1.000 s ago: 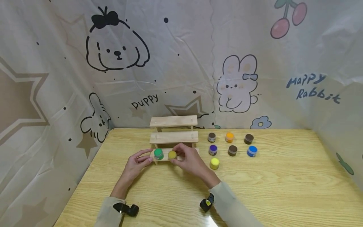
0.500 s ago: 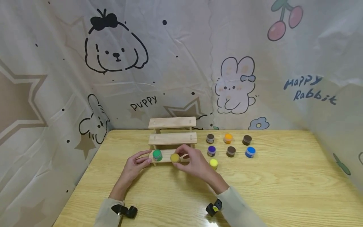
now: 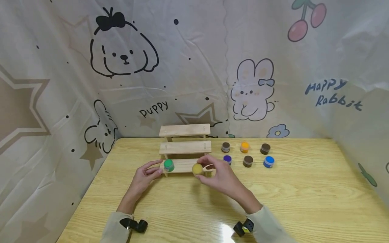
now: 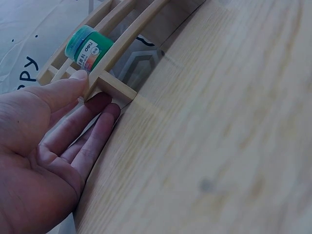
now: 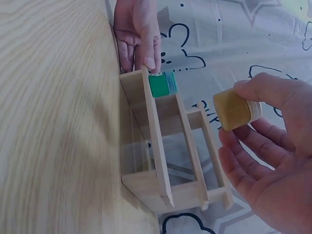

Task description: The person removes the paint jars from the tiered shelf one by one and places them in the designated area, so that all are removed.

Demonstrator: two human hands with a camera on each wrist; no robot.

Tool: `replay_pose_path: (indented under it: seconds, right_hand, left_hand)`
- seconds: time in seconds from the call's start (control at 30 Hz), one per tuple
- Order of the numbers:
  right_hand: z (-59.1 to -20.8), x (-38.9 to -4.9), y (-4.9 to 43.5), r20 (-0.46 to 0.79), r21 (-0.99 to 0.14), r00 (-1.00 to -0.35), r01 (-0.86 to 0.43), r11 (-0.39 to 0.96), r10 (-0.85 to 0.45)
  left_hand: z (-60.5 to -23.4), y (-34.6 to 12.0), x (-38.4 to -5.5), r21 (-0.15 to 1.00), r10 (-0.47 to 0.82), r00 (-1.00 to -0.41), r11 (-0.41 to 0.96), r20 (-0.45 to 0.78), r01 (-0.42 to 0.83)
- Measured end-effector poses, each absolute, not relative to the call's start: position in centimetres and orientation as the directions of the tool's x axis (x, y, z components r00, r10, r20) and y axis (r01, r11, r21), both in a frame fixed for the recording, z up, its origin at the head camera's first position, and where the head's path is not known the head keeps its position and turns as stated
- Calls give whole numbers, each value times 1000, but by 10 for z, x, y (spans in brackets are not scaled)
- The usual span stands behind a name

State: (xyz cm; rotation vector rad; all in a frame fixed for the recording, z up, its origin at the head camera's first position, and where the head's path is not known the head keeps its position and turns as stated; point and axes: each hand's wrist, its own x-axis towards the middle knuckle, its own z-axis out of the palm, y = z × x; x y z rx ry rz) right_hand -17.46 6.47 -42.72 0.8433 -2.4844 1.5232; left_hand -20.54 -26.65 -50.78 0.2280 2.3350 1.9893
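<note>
A three-tier wooden stand (image 3: 185,147) stands at the back of the table. On its lowest step, at the left end, sits a green paint jar (image 3: 169,165), labelled in the left wrist view. My left hand (image 3: 146,177) holds that end of the step, its thumb (image 4: 73,87) at the plank's corner and fingertips by the leg. My right hand (image 3: 223,177) pinches an ochre-yellow paint jar (image 3: 197,169) between thumb and fingers, near the step's right part. In the right wrist view this ochre jar (image 5: 231,109) appears apart from the stand, tilted.
Right of the stand, several paint jars stand on the wooden table (image 3: 304,189): dark brown ones (image 3: 248,161), an orange one (image 3: 244,147), a blue one (image 3: 268,162) and a purple one (image 3: 227,159), partly behind my right hand. A printed curtain (image 3: 194,67) hangs behind.
My right hand has moved right along the lowest step with the ochre jar. It now hides the bright yellow jar seen earlier. My left hand and the green jar have stayed in place.
</note>
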Motion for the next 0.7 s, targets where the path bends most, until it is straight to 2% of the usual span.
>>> replay_pose_path:
  seconds: [0.7]
  right_hand:
    - [-434,-154,131,363,-778,-889,-454,433,-280]
  left_hand:
    - [-509,-268,-206,984,173,-983,152,66,93]
